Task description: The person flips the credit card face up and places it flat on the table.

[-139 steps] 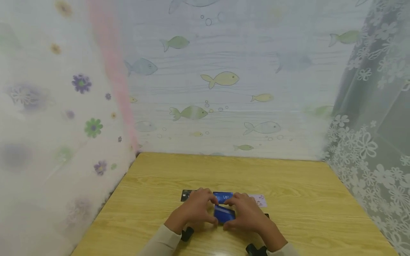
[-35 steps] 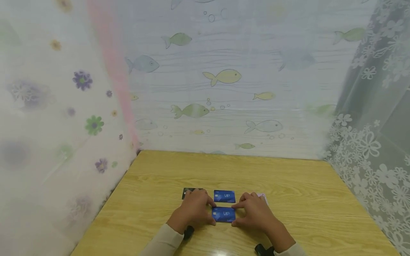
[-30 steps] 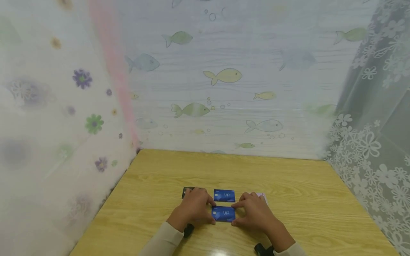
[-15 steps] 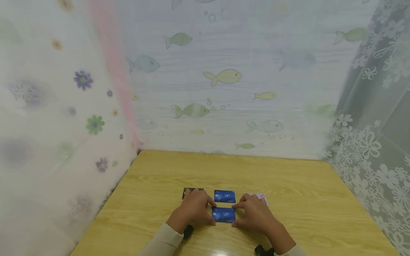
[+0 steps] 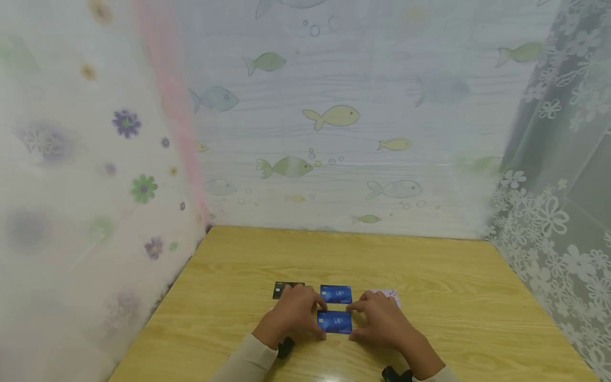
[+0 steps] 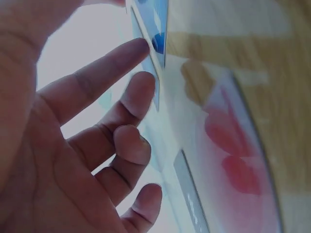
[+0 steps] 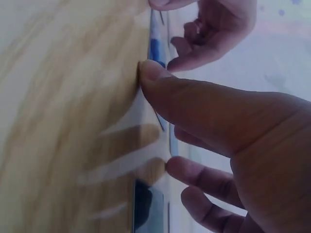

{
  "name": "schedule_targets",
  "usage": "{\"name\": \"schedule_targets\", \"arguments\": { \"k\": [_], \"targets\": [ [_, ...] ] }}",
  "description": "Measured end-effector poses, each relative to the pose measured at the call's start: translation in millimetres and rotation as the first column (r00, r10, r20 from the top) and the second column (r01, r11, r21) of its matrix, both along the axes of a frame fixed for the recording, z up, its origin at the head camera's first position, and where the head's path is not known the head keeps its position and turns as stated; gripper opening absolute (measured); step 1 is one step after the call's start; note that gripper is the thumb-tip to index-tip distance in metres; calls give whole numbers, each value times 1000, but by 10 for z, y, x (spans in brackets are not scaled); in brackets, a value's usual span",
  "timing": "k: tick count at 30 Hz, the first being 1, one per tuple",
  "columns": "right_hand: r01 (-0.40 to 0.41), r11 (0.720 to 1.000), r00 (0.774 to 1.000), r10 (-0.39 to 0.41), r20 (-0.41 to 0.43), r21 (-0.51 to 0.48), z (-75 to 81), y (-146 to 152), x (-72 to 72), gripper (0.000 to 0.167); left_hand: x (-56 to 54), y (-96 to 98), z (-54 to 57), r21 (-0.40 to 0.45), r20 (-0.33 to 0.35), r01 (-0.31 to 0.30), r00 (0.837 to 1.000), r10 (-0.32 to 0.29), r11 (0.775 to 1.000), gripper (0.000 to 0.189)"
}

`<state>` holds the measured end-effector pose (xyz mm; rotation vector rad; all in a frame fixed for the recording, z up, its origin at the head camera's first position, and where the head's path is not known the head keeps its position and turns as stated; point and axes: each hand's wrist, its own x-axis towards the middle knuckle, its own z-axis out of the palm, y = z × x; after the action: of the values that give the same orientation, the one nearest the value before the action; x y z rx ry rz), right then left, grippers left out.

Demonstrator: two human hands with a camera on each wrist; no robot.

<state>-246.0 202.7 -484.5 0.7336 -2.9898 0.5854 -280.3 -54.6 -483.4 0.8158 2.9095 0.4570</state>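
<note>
Two blue VIP cards lie flat on the table, one behind the other. My left hand (image 5: 294, 317) spans the left end of the front blue card (image 5: 337, 321), index finger at its top edge and thumb at its bottom. At the right end, my right hand (image 5: 382, 320) pinches it the same way. The back blue card (image 5: 336, 294) lies untouched just beyond. A black card (image 5: 281, 288) shows partly past the left fingers, a white card with a pinkish print (image 5: 392, 295) past the right ones. In the left wrist view the other left fingers are loosely curled.
The wood-grain table (image 5: 229, 265) meets fish-printed curtains (image 5: 334, 159) at the back. Under the left hand lies a card with red shapes (image 6: 238, 160), seen in the left wrist view. A dark card (image 7: 142, 206) lies below the right hand in the right wrist view.
Several seconds ago both hands held the front blue card tilted with its striped back showing. It then lies flat, VIP side up. Since then the hands have barely shifted.
</note>
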Motion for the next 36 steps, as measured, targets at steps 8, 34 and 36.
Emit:
{"name": "schedule_targets", "arguments": {
  "k": [8, 34, 36],
  "targets": [
    [3, 998, 999, -7, -51, -64, 57, 321, -21, 41, 15, 277, 17, 120, 20, 47, 999, -49, 992, 40],
    [117, 986, 972, -90, 215, -120, 4, 1117, 132, 51, 46, 1170, -40, -66, -36, 55, 998, -57, 996, 41],
    [116, 986, 972, -88, 220, -119, -3, 1125, 141, 49, 46, 1200, -34, -47, -4, 47, 999, -48, 998, 40]
  ]
}}
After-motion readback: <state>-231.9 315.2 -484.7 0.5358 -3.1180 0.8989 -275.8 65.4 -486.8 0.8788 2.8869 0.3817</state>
